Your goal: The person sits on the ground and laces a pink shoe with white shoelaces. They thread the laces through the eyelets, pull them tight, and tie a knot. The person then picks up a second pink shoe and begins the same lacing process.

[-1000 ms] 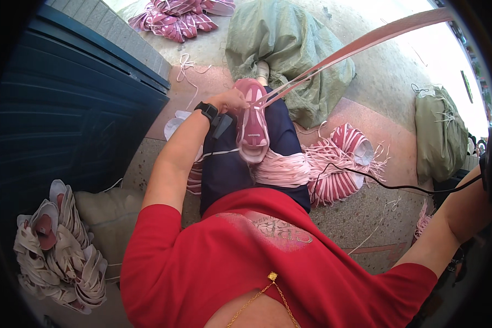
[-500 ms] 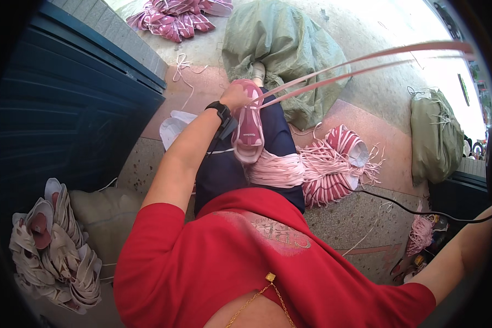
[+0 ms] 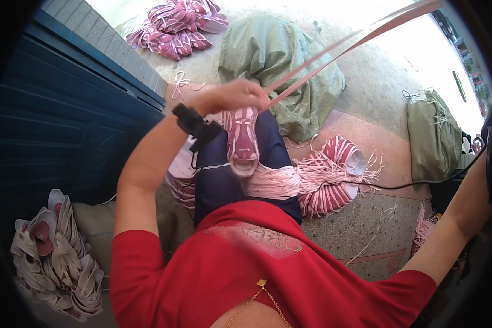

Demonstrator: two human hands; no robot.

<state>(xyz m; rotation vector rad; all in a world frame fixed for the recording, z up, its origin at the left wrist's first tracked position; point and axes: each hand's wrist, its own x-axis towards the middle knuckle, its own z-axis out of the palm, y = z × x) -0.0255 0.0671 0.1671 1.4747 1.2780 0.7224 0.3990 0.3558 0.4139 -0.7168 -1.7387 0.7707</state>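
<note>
Two strands of pink lace (image 3: 399,23) slant from beside the left hand (image 3: 243,95) toward the top right. That hand is over the far end of a pink shoe (image 3: 242,139) resting on the lap (image 3: 216,183). Its fingers are curled but blurred; whether they are clamped on the lace, I cannot tell. The right forearm (image 3: 448,235) reaches the right edge; its hand is out of sight, its fingers' state unknown. Near the shoe, a lace bundle (image 3: 273,182) lies across the right thigh, beside striped uppers (image 3: 325,201).
</note>
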